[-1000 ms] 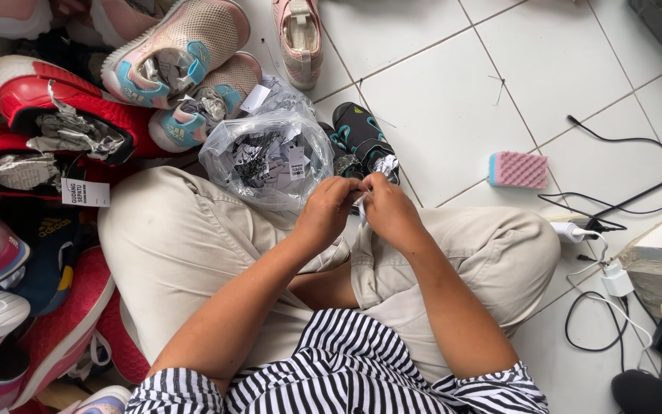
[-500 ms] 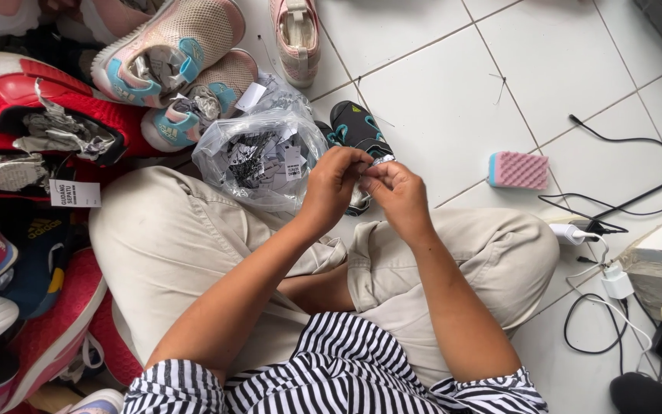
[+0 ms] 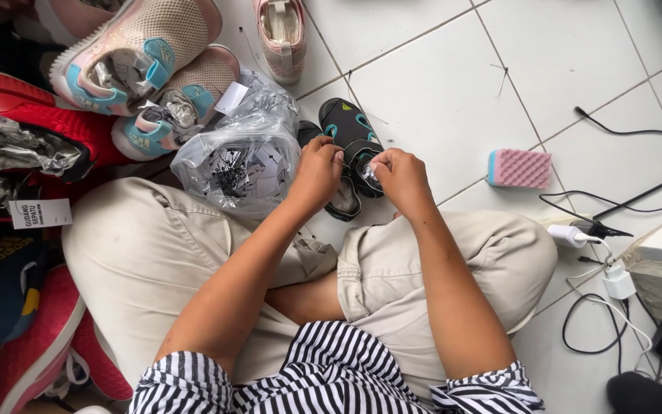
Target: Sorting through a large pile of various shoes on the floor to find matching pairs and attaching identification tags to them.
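Observation:
I sit cross-legged on a white tiled floor. My left hand [image 3: 317, 170] and my right hand [image 3: 398, 175] meet fingertip to fingertip just above a pair of small black shoes with teal trim [image 3: 350, 138]. Both hands have their fingers pinched shut around a small pale piece [image 3: 368, 173] between them; it is too small to identify. A clear plastic bag of thin black fasteners [image 3: 237, 165] rests against my left knee, right beside my left hand.
Pink-and-blue children's shoes [image 3: 128, 57] and red shoes [image 3: 36, 126] are piled at the left, with a paper tag [image 3: 40, 213]. A pink sponge block [image 3: 520, 168] lies to the right. Black and white cables with a plug [image 3: 576, 234] run along the right side.
Both hands have moved slightly away from my body, from over my knees to just above the black shoes, staying pinched together. The view has shifted a little.

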